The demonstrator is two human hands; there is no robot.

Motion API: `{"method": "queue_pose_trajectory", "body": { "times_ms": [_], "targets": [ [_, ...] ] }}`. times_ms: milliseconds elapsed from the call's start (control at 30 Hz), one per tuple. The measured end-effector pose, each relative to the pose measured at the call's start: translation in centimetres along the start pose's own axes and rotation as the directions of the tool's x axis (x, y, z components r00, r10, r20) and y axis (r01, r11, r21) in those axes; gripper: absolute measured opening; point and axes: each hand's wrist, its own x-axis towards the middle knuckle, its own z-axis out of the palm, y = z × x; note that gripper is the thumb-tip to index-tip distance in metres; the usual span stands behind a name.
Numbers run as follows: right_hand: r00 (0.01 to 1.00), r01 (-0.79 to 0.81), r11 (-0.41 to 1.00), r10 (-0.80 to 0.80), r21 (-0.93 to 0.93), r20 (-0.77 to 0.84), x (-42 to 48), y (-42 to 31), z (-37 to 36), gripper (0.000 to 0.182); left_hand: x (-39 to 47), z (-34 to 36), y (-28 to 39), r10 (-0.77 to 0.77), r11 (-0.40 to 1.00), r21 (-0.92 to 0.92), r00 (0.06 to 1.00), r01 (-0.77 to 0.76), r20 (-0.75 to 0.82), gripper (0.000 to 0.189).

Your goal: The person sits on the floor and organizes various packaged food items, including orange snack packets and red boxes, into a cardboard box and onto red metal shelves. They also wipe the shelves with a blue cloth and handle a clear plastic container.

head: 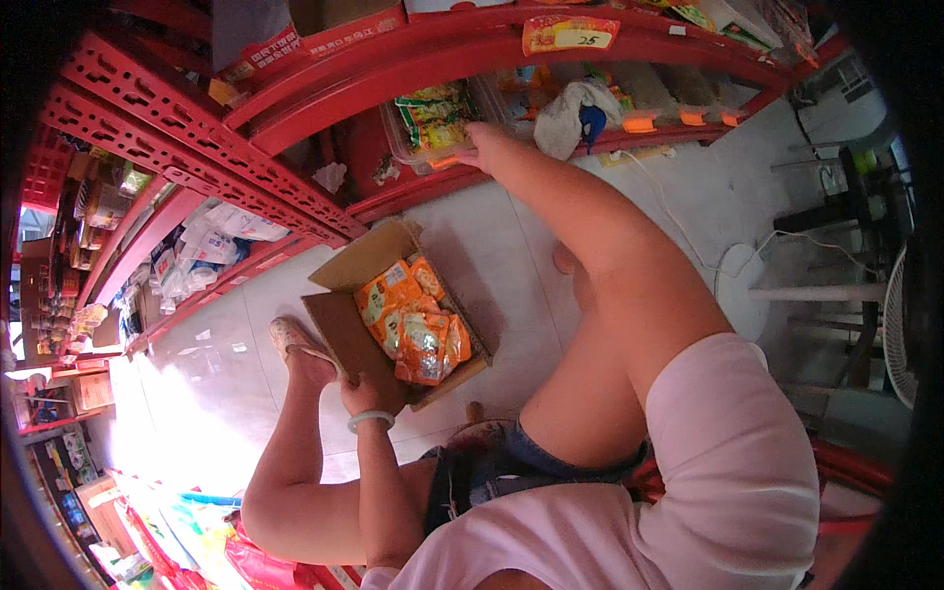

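My left hand (374, 394), with a pale bangle at the wrist, grips the near edge of an open cardboard box (330, 324) on the floor. Inside the box lie several orange-and-white plastic food packets (424, 343). My right hand (483, 150) reaches out to the low shelf and holds the front corner of a clear plastic bin (409, 158). Green-and-yellow packets (431, 114) fill that bin. Part of the right hand's grip is hidden by the hand itself.
Red metal shelving (472, 55) rises ahead, with a perforated upright (199, 140) at the left. A white cloth (568, 118) lies right of the bin. A cable (675, 221) crosses the tiled floor to a white fan (745, 284). Bagged goods (214, 243) sit on the left shelf.
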Motion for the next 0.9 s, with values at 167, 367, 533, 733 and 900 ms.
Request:
{"method": "queue_pose_trajectory", "body": {
  "times_ms": [167, 367, 533, 733, 900],
  "targets": [
    [0.943, -0.275, 0.925, 0.206, -0.262, -0.262, -2.2, 0.8, 2.9, 0.032, 0.8, -4.8, -1.0, -0.134, 0.924, -0.369, 0.988, 0.099, -0.072, 0.032],
    [0.968, -0.034, 0.997, 0.016, -0.070, -0.251, -4.2, -0.3, 5.2, 0.028, 2.8, -7.6, -2.9, -0.129, 0.898, -0.431, 0.990, 0.093, -0.056, 0.022],
    [0.991, -0.129, 0.988, 0.132, -0.083, 0.020, -9.3, -2.9, -0.6, 0.025, 2.9, -4.2, -1.7, -0.202, 0.856, -0.491, 0.979, 0.161, -0.030, 0.031],
    [0.969, -0.222, 0.948, 0.240, -0.229, 0.053, -20.1, 2.4, -8.0, 0.016, 4.7, -5.9, -3.9, -0.161, 0.715, -0.683, 0.986, 0.148, 0.044, 0.023],
    [0.967, -0.243, 0.916, 0.206, -0.319, -0.148, -24.9, 10.5, -17.9, 0.013, 6.3, -4.2, -6.1, -0.153, 0.820, -0.536, 0.979, 0.202, 0.135, 0.031]
  ]
}}
